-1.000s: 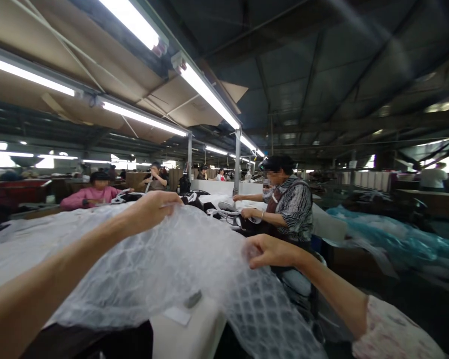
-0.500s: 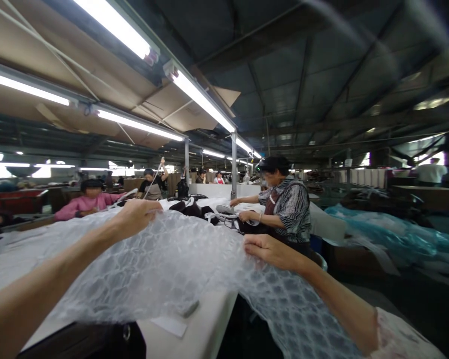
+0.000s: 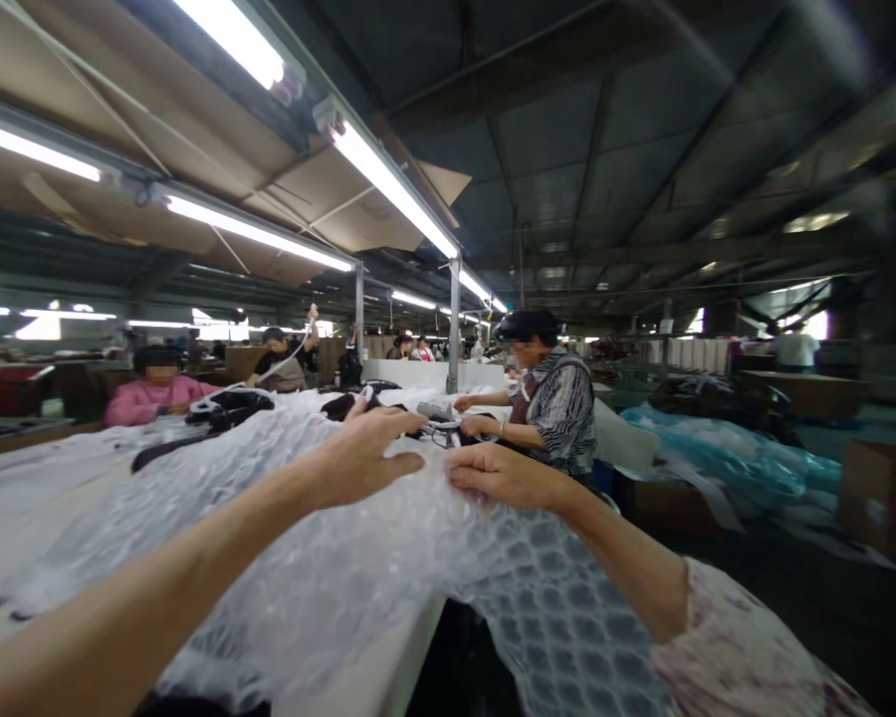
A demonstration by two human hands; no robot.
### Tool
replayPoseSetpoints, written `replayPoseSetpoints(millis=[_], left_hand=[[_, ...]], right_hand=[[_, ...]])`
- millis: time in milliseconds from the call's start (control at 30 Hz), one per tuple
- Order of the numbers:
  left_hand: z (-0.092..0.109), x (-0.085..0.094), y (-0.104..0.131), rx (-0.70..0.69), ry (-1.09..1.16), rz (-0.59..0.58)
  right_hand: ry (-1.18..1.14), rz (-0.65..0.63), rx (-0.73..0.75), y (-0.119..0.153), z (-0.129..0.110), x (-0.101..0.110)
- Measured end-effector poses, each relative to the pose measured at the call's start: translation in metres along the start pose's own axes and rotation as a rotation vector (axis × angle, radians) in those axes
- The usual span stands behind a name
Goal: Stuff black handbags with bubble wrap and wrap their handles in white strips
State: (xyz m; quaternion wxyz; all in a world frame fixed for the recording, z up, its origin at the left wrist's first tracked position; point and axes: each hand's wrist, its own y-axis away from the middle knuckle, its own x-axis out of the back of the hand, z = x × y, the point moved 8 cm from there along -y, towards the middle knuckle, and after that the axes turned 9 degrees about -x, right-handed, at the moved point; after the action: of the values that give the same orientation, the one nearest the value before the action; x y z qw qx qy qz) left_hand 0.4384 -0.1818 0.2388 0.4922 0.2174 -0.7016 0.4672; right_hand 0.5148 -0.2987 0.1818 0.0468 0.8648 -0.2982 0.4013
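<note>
A large sheet of clear bubble wrap (image 3: 329,558) lies over the white table (image 3: 388,667) and hangs off its right edge. My left hand (image 3: 362,460) rests on the sheet near its far edge, fingers spread and curled onto the plastic. My right hand (image 3: 504,476) pinches the same far edge just to the right, a few centimetres from the left hand. Both arms stretch forward over the sheet.
A person in a striped top (image 3: 560,408) works at the table's far right. A person in pink (image 3: 149,393) sits at the left, others stand further back. Dark garments (image 3: 228,406) lie beyond the sheet. Blue plastic sheeting (image 3: 724,463) and a cardboard box (image 3: 881,503) are at right.
My left hand slid right along the sheet's far edge until it is close to my right hand. The sheet gathered toward the middle and sank lower on the table.
</note>
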Motion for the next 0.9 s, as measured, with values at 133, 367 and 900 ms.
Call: replayPoseSetpoints(millis=[133,367,900], left_hand=[[0.018,-0.019,-0.01,0.014,0.021,-0.121],[-0.061,0.032,0.017,0.139,-0.07,0.0],[-0.128,0.02,0.05,0.207,0.03,0.078]], right_hand=[[-0.072,0.046,-0.008,-0.003,0.005,-0.006],[-0.118,0.027,-0.195,0.032,0.092,-0.031],[-0.118,0.249,-0.197,0.034,0.095,-0.035]])
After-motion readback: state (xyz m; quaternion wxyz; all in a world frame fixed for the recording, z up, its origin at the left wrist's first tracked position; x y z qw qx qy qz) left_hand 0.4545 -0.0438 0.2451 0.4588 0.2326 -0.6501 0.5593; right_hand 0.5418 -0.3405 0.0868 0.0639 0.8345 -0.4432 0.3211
